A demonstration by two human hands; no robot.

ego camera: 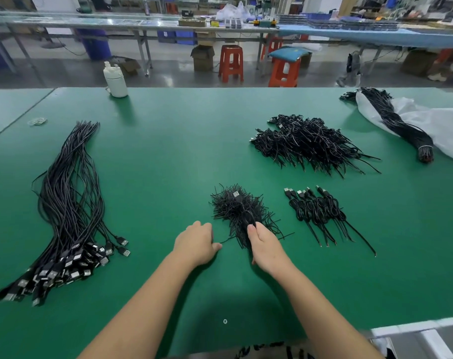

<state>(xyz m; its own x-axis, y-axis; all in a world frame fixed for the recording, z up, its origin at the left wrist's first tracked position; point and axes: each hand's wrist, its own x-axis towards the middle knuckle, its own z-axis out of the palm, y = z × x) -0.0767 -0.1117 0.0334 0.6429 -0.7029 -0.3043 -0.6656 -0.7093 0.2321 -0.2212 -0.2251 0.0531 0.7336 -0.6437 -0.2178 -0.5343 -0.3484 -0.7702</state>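
Two hands: both are low on the green table, close together, side by side.
Right hand: the thumb lies on top of the near end of the pile of short wires. The other fingers curl under that end and grip it.
Pile of short wires: it starts at the right fingers and spreads away from them. A silver plug sits on its far end.
Left hand: knuckles up, fingers bent down to the table. One thin wire runs from beside its thumb over to the pile. I cannot tell if the fingers pinch it.
Row of tied cables: just to the right of the right fingers, not touching them.
Big heap of cables: well past the right fingers, farther up the table.
Long cables: well off to the left of the left fingers, with their plugs at the near end.
White bottle: far past the left fingers, at the table's far edge.
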